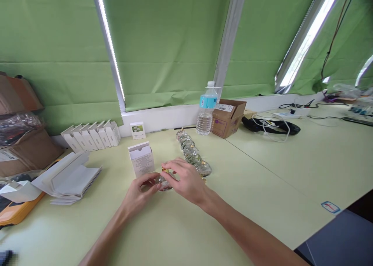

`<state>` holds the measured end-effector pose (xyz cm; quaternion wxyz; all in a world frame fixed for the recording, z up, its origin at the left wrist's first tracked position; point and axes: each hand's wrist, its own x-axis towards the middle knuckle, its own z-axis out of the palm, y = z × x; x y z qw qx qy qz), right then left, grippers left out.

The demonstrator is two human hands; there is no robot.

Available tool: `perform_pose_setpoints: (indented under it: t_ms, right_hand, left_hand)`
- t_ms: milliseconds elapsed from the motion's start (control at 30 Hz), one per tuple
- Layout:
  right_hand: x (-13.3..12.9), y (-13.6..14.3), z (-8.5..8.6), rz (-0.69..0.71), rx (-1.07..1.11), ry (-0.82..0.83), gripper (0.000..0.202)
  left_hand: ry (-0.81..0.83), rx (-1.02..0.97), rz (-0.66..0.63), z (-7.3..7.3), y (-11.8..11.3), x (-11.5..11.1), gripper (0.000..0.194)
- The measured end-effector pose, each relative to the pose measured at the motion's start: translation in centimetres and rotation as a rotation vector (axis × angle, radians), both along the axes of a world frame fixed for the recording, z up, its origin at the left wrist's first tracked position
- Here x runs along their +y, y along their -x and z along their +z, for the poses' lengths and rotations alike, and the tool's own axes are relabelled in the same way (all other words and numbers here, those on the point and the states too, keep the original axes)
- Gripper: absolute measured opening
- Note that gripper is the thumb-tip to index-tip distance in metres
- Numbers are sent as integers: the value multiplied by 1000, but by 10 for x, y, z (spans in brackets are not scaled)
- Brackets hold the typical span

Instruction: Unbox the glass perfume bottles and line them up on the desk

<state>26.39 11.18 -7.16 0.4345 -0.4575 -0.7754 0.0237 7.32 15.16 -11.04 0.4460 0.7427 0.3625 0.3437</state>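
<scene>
My left hand (142, 190) is closed around the side of a small clear, rounded glass piece (165, 184) on the table. Above it, my right hand (188, 180) pinches a gold cap (164, 169) at the top of the glass piece. Fingers hide much of the piece. Just behind my left hand stands a white box (142, 160) with its top flap open. A row of similar clear glass pieces (192, 153) with gold tops runs back from beside my right hand, which covers its near end.
White boxes (91, 136) line the wall at left, with a small white box (137, 130) beside them. White folded sheets (68, 176) lie at left. A water bottle (204, 114), a cardboard box (228, 118) and a black strap-like item (271, 125) with a white cable stand farther back.
</scene>
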Motion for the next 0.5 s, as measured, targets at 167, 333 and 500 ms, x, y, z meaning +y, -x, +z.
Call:
perform_pose_setpoints:
  t_ms: [167, 333, 500]
  right_hand:
    - [-2, 2, 0, -27, -20, 19, 12]
    - [-3, 4, 2, -60, -6, 85, 16]
    - [-4, 4, 4, -49, 35, 126, 17]
  left_hand:
    - [17, 7, -4, 0, 0, 0, 33]
    - [13, 10, -8, -2, 0, 2, 34]
    - [20, 15, -8, -3, 1, 2, 36]
